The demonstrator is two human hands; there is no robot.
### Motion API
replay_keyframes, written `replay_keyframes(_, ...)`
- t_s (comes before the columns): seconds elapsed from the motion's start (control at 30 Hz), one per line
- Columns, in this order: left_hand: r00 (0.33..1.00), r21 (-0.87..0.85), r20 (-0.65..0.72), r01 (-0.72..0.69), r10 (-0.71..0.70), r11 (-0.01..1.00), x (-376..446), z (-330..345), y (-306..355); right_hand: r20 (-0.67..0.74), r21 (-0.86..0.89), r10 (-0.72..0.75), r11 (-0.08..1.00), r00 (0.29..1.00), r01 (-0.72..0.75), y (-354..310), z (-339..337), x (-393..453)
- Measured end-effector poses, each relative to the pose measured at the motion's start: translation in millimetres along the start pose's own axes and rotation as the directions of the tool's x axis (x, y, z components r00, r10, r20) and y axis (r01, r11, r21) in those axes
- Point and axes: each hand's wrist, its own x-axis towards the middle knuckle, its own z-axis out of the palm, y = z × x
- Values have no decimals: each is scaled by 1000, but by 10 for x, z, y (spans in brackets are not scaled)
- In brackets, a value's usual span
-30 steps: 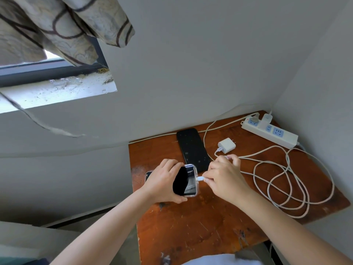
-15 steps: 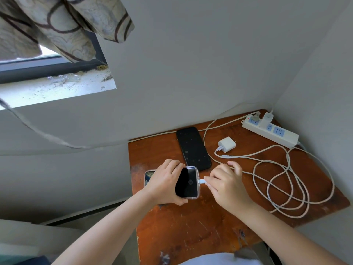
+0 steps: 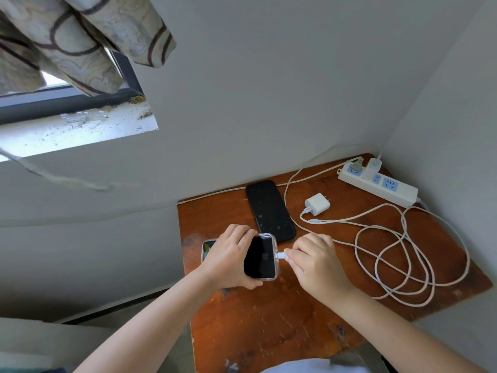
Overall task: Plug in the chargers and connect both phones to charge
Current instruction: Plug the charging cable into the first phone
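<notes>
My left hand point(image 3: 228, 258) grips a phone in a clear case point(image 3: 261, 257), screen dark, flat on the wooden table point(image 3: 269, 327). My right hand point(image 3: 317, 261) pinches the white cable plug point(image 3: 281, 255), which sits in the phone's right end. A second black phone point(image 3: 270, 210) lies flat behind, with no cable in it. A white charger block point(image 3: 317, 203) lies loose on the table, its cable end point(image 3: 314, 220) free beside it. Another charger point(image 3: 373, 166) sits in the white power strip point(image 3: 382, 185) at the back right.
Looped white cables point(image 3: 398, 257) cover the table's right side. Walls close the table in at the back and right. A window sill point(image 3: 78, 130) and a patterned curtain point(image 3: 80, 41) are at the upper left. The table's left edge drops off beside my left wrist.
The phone has come down from a tilted hold to lie flat on the table. My right hand has stayed on the plug at the phone's end.
</notes>
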Motion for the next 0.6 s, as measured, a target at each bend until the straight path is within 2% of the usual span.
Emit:
replay_keyframes(0.17, 1000, -26, 9, 21, -21, 999, -12, 25, 7, 34, 11, -29, 1000, 999, 29, 68, -23, 59)
replay_keyframes(0.43, 999, -35, -14, 48, -49, 998, 26, 11, -23, 8, 19, 16, 1000, 1000, -16, 17, 12, 65)
replay_keyframes(0.6, 999, -26, -9, 47, -47, 999, 40, 5, -6, 13, 6, -32, 999, 999, 32, 44, -26, 102)
